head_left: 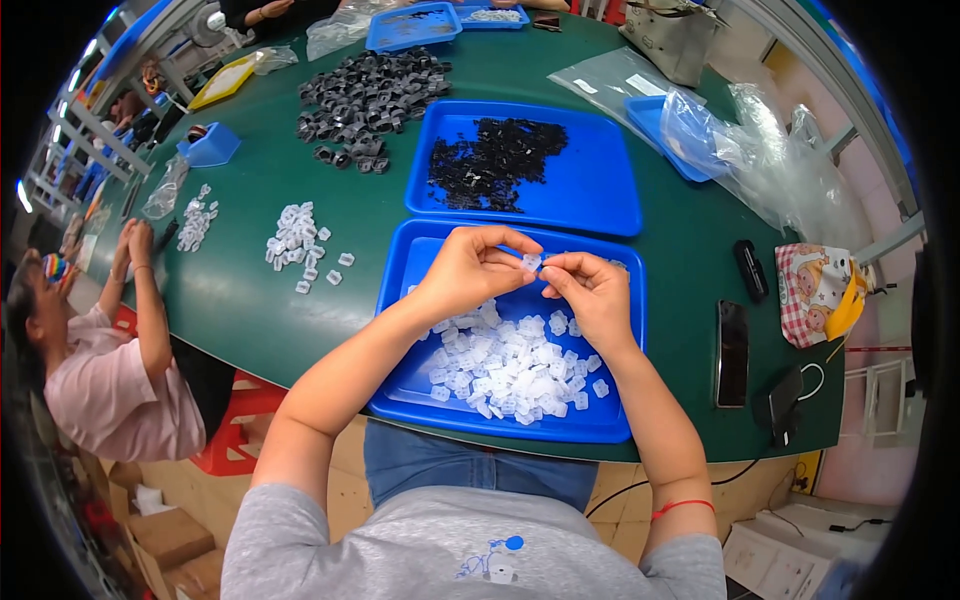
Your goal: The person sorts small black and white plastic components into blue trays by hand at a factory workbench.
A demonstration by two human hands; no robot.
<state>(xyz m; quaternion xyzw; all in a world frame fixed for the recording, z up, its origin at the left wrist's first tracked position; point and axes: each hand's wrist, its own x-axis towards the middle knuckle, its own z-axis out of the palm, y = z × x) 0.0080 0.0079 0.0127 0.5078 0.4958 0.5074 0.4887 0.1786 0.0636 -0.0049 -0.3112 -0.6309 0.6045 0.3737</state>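
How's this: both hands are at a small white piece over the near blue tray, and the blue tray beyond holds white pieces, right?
The tray beyond holds black pieces, not white; the head view shows it. Left hand and right hand are at the piece over the near tray.

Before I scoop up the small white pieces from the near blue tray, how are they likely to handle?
The white pieces look small and thin, so each is probably very light. They seem stiff, since those in the near blue tray show crisp outlines. Being flattish and loosely heaped, they would likely slide over one another rather than roll.
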